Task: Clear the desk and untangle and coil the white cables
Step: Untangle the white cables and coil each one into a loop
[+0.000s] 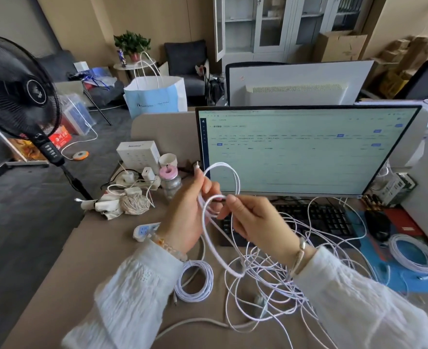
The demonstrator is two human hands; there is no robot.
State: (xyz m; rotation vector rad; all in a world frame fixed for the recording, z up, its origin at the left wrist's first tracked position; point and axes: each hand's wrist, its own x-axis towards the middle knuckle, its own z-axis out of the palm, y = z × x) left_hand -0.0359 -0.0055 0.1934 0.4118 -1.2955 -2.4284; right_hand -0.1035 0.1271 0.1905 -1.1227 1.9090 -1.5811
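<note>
- Holding a white cable (223, 180) up over the desk (87, 250) in front of the monitor (306, 149), I have it in loops between both hands.
- My left hand (187, 217) has its fingers curled round the gathered loops, with the cable's plug end sticking up just above the fingertips.
- My right hand (255, 222) pinches the same cable between thumb and forefinger, close beside the left.
- From the loops the cable drops into a loose white tangle (278, 285) spread on the desk under my right wrist and reaching over the black keyboard (328, 220).
- One finished coil (195, 280) lies flat on the desk below my left wrist; another coil (414, 253) lies to the far right on a blue mat.
- A white-and-blue power strip (145, 230) lies just left of my left wrist.
- Further back stand a pink-capped bottle (171, 180) and a white box (138, 153) whose printed name is too blurred to read.
- A black fan (16, 89) stands left of the desk; its hub badge is unreadable.
- The blue-and-white paper bag (157, 96) behind the divider carries print I cannot make out, and the screen text is likewise illegible.
</note>
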